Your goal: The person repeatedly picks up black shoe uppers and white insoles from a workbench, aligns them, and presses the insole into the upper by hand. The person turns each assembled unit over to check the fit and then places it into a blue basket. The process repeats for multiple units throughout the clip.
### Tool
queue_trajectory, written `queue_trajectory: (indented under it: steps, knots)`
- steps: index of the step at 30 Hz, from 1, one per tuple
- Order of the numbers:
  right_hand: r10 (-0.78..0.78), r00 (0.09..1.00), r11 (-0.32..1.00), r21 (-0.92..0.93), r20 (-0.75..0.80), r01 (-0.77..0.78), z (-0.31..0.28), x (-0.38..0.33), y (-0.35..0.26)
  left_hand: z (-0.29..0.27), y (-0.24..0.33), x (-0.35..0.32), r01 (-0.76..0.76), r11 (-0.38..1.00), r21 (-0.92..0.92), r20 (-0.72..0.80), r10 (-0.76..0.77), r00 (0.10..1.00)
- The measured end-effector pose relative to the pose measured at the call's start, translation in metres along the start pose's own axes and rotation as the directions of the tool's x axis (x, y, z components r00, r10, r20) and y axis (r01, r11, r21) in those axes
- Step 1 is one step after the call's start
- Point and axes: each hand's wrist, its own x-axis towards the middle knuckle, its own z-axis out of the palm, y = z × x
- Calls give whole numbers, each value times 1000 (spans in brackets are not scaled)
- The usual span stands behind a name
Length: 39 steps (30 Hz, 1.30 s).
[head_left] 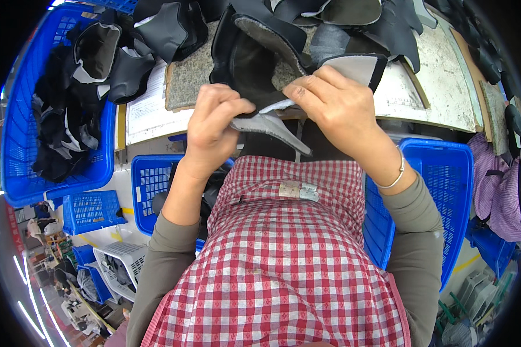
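Both my hands grip the edge of a black boot upper (252, 55) at the front of the worktable. My left hand (211, 127) is closed, thumb and fingers pinching the edge beside a grey lining flap (272, 128) that hangs toward my apron. Across from it, my right hand (338, 107) pinches the same edge where a strip of pale lining shows. The fingers hide part of the edge. The upper's dark inside faces up, and its far end rests among other black uppers (171, 29).
A blue basket (11, 144) heaped with black uppers stands at the left of the white worktable (451, 104). More blue baskets (440, 150) flank my body below the table edge. Pink checked cloth (489, 173) hangs at the right. A grey felt mat (191, 72) lies under the uppers.
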Motion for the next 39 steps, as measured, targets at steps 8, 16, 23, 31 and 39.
queue_trajectory:
  steps: [8,16,23,31,39]
  knots:
    - [-91,993,996,-13,72,92,-9,-9,-9,6,0,-13,-100,995,15,59,99,993]
    - [-7,999,999,-33,54,8,-14,-16,-20,3,7,-18,-174,978,112,5,175,985]
    - [-18,985,998,61,173,8,-29,-8,-21,0,6,-13,-162,974,159,-54,173,984]
    - [165,939,973,105,301,-205,-28,-6,-24,-12,11,41,-279,939,198,145,254,956]
    - [761,618,174,855,198,-488,-6,32,21,-13,58,85,-111,932,346,11,114,993]
